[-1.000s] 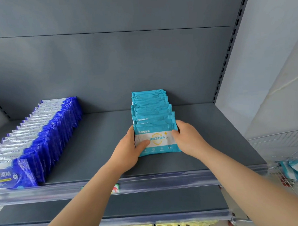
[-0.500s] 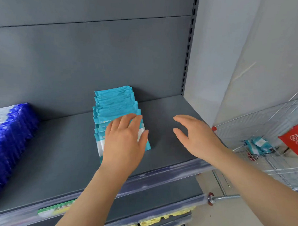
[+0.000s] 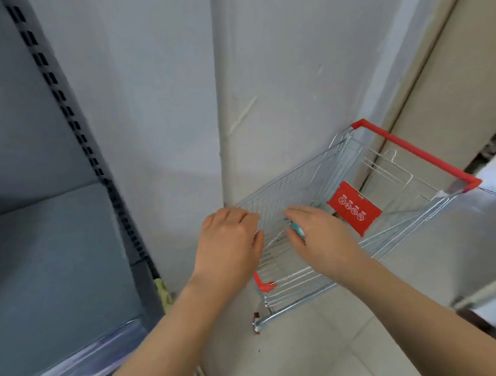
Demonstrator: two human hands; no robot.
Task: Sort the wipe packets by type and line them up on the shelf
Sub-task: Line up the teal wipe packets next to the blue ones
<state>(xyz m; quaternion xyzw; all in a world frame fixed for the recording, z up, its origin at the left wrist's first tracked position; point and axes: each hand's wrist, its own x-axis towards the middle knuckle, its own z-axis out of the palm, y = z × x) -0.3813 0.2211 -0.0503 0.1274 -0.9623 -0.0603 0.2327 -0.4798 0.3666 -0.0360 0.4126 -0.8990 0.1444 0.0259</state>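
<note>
Teal and white plastic, a small part of a wipe packet, is seen beneath the right hand, low inside the wire cart. The rest of the packet is hidden by the palm. The right fingers are stretched forward over the packet with the thumb on its near side, and whether it is actually gripped cannot be told. The left hand is held just beside, over the cart's near left corner. Its fingers are loosely bent downward, with nothing seen in them. A red sign is fixed inside the cart behind the right hand, and a red handle runs along its far end. The cart is parked on the pale tiled floor against a grey-white wall. The grey shelf is seen at the left edge, well apart from the packet, with a clear strip along its front.
</note>
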